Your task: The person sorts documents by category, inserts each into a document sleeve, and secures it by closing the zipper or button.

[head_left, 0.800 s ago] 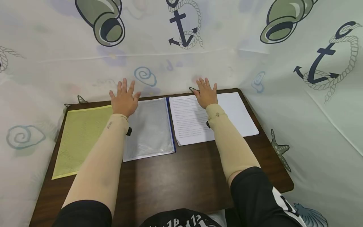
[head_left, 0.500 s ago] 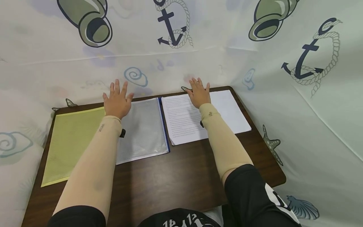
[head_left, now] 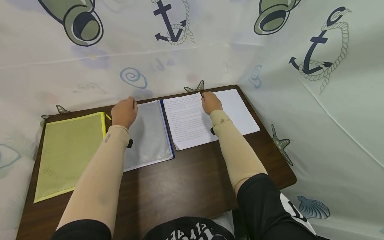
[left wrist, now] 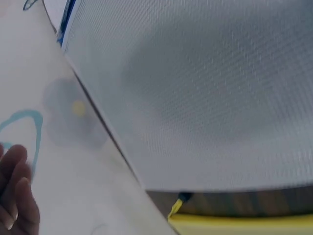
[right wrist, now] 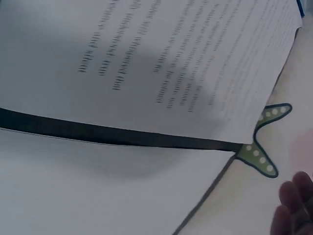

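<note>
My left hand (head_left: pixel 124 112) hovers with curled fingers over the top of a whitish see-through zip pouch (head_left: pixel 151 133) with a blue edge. Nothing shows in its grasp; in the left wrist view its bent fingers (left wrist: pixel 25 200) are at the lower left. Beside that pouch lies a yellow mesh zip pouch (head_left: pixel 72 150), its zip pull close to the hand. My right hand (head_left: pixel 211 102), also curled and holding nothing visible, is above the top edges of the printed sheets (head_left: pixel 186 123) and a blank white sheet (head_left: pixel 235 110). A dark strip of table separates these papers in the right wrist view.
All of these lie along the far side of a brown wooden table (head_left: pixel 180 186) with rounded corners. A pale cloth (head_left: pixel 99 73) printed with anchors and shells surrounds it. The person's torso is at the near edge.
Both hands have gone from spread, straight fingers to curled ones, and the left has drawn back slightly. The pouches and papers lie as before; the head view has shifted, moving the scene left.
</note>
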Demonstrator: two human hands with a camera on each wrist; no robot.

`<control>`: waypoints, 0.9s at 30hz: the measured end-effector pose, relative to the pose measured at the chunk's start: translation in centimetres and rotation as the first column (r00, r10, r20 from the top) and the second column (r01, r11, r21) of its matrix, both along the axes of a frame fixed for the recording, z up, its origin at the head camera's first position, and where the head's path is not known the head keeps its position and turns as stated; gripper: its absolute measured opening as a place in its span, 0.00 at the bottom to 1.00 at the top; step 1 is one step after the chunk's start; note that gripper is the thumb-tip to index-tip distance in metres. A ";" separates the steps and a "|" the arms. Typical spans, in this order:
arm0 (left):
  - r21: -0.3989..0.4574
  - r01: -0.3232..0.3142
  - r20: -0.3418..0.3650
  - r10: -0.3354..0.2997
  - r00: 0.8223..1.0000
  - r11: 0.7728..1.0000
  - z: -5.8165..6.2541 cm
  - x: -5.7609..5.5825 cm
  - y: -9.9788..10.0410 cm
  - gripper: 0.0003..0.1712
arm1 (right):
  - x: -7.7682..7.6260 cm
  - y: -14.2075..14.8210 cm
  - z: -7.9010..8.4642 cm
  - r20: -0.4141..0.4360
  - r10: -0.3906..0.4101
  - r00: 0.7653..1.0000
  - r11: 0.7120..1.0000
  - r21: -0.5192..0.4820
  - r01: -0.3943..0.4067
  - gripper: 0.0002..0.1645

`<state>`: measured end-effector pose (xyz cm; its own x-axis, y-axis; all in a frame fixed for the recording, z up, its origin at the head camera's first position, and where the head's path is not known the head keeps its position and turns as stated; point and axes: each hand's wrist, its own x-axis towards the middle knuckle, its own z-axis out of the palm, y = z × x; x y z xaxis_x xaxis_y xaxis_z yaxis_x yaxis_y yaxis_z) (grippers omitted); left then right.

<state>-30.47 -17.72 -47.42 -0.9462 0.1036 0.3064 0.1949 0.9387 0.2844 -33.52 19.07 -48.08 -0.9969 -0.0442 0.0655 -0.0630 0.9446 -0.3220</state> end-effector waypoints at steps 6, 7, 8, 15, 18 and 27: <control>0.060 0.044 0.082 -0.049 0.995 0.997 -2.9 0.7 1.8 0.15 | 0.5 1.9 -3.3 0.153 -0.070 0.986 0.997 0.025 0.067 0.21; 0.070 0.050 0.110 -0.057 0.992 0.996 -3.4 0.9 2.4 0.14 | 0.7 2.1 -3.8 0.182 -0.084 0.980 0.996 0.043 0.077 0.21; 0.082 0.055 0.145 -0.066 0.987 0.995 -3.7 1.1 3.0 0.14 | 0.8 2.4 -4.3 0.210 -0.096 0.973 0.995 0.060 0.086 0.21; 0.170 0.084 0.308 -0.134 0.942 0.982 -5.7 1.7 7.7 0.15 | 2.0 2.9 -6.0 0.293 -0.139 0.946 0.989 0.091 0.117 0.20; 0.196 0.094 0.338 -0.157 0.928 0.976 -6.3 1.8 9.3 0.15 | 2.4 2.7 -6.3 0.304 -0.135 0.943 0.990 0.082 0.116 0.21; 0.249 0.031 0.456 -0.145 0.878 0.968 -6.8 2.4 12.1 0.27 | 3.1 2.4 -7.3 0.326 -0.180 0.928 0.984 0.067 0.167 0.20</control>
